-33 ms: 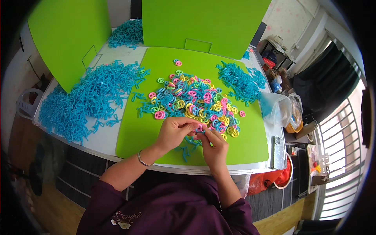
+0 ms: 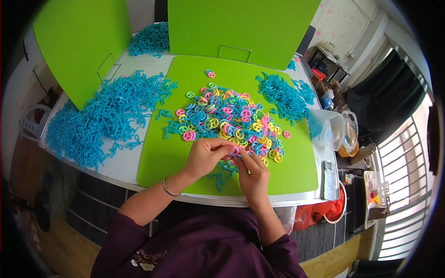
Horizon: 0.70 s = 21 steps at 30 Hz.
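A heap of small plastic rings (image 2: 227, 118) in pink, yellow, green and blue lies in the middle of a green mat (image 2: 162, 157). My left hand (image 2: 206, 157) and my right hand (image 2: 252, 173) meet at the near edge of the heap. Their fingertips pinch together on a small pink ring (image 2: 236, 151). A thin bracelet sits on my left wrist. A few loose blue clip pieces (image 2: 221, 176) lie on the mat just below my hands.
Large piles of blue pieces lie at the left (image 2: 97, 116), right (image 2: 282, 95) and back (image 2: 150, 39). Upright green boards (image 2: 241, 23) stand behind the mat. A clear plastic bag (image 2: 327, 127) and a phone (image 2: 330, 178) sit at the table's right edge.
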Motion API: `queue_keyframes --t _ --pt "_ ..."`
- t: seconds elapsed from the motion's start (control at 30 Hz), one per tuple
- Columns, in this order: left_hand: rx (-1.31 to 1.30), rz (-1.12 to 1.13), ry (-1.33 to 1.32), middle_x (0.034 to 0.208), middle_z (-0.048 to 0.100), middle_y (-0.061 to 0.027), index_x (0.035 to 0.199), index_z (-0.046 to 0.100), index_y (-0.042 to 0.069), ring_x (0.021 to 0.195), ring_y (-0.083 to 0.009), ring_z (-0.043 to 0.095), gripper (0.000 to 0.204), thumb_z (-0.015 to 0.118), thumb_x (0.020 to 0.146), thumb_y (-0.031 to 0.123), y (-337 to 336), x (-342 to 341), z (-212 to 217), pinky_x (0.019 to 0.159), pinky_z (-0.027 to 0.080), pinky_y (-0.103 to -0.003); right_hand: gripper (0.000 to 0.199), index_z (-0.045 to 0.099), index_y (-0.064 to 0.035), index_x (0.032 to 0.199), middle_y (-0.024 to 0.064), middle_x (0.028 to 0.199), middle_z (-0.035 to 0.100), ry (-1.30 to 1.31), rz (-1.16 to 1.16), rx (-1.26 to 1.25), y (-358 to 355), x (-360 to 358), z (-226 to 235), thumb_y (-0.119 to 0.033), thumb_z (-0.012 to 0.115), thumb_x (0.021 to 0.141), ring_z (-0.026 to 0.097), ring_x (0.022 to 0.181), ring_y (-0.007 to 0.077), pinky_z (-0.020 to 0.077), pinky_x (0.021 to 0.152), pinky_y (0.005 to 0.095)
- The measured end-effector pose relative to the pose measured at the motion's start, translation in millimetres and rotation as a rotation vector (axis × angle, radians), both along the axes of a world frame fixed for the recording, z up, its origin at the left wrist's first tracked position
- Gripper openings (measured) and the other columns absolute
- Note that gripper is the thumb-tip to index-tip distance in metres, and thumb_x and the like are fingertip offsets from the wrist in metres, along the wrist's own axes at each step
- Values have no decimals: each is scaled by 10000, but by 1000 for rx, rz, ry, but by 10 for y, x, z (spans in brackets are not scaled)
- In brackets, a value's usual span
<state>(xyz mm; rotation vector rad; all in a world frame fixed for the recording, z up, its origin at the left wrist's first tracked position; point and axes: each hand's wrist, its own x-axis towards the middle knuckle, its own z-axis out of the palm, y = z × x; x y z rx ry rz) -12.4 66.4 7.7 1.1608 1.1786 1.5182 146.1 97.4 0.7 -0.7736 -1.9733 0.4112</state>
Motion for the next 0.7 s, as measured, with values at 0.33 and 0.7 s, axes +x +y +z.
queue_keyframes --t 0.33,0.7 --pt "23 -57 -146 882 682 -56 994 675 -13 766 -93 636 158 612 895 93 12 27 -1 697 547 -219 301 657 -11 1093 55 727 598 83 -76 3 -27 -21 -65 42 666 797 569 606 116 447 551 240" --pt "12 -37 -199 900 682 -62 1006 671 -28 790 -89 639 175 609 899 96 21 32 -32 701 557 -220 279 656 7 1083 77 783 638 -3 -35 -51 1 -11 23 45 647 807 635 662 128 476 579 237"
